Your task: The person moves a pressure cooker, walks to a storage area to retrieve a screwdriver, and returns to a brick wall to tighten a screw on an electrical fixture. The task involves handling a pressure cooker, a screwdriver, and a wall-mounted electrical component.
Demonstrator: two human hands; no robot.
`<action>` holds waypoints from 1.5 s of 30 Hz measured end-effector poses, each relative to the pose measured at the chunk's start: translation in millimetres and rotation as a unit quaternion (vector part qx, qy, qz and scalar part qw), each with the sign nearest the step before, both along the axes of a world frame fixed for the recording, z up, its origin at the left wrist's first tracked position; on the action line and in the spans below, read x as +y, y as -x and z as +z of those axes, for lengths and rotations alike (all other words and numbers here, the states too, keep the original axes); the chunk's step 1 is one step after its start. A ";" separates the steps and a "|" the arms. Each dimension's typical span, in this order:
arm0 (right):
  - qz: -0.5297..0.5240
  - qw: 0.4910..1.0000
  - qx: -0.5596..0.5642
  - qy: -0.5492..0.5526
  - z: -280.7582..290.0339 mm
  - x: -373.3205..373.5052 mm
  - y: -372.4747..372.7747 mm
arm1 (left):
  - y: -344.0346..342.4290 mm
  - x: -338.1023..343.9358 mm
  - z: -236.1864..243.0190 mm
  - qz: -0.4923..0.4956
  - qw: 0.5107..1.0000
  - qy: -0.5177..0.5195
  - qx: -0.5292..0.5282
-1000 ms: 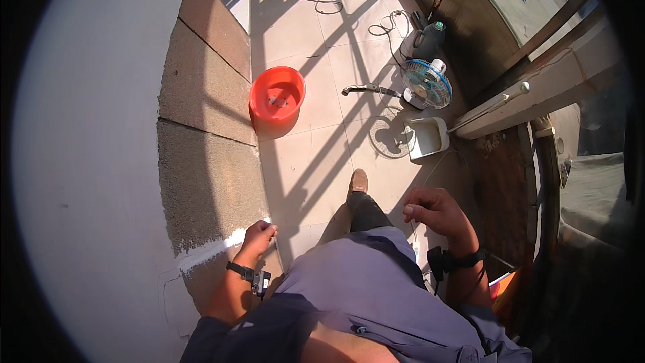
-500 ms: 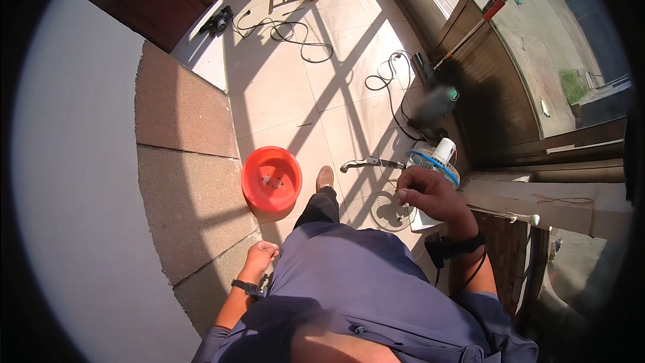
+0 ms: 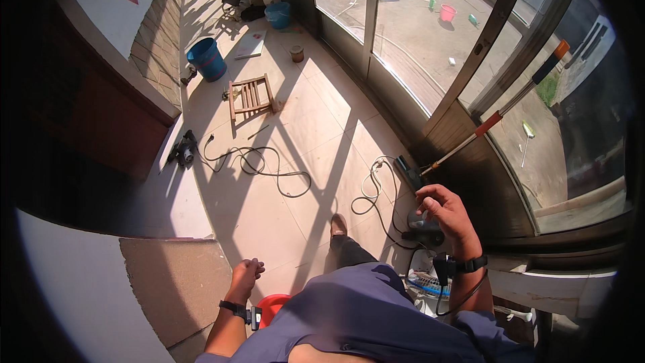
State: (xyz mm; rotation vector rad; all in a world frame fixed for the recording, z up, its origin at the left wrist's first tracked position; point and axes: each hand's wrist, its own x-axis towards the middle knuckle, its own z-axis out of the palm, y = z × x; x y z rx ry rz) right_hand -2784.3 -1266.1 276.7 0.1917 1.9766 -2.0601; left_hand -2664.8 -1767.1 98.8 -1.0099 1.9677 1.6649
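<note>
My left hand (image 3: pixel 247 275) hangs low beside my body, its fingers loosely curled together with nothing visible in them. Just below it, the rim of a red basin (image 3: pixel 271 306) shows, mostly hidden by my arm and shirt. My right hand (image 3: pixel 446 212) is raised on the other side, fingers bent and apart, holding nothing. Behind it on the floor lies a dark power tool (image 3: pixel 422 230) with a cord, partly covered by the hand. A fan (image 3: pixel 424 282) with a blue ring stands under my right forearm, mostly hidden.
Black cords (image 3: pixel 269 161) loop across the tiles. Farther ahead are a small wooden stool (image 3: pixel 252 97), a blue bucket (image 3: pixel 207 60) and a brown pot (image 3: pixel 297 53). A long-handled pole (image 3: pixel 488 123) leans along the glazed wall. Another dark tool (image 3: pixel 183 150) lies by the left doorway.
The view has shifted forward along the floor. The basin and fan now sit lower, near my body, and the stool and buckets have come into fuller view. The fingers of my right hand have spread.
</note>
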 end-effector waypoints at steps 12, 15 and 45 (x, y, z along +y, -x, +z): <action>-0.162 0.937 0.267 -0.155 83.6 38.3 431.8 | 270.3 -5.1 13.2 -0.067 0.992 -0.030 -0.100; -0.223 0.926 0.261 -0.158 85.8 56.6 519.3 | 380.5 3.5 -19.7 -0.084 0.992 -0.038 -0.088; -0.553 0.737 0.308 -0.237 95.7 283.4 782.3 | 1043.7 321.8 -16.7 -0.476 0.879 0.022 -0.031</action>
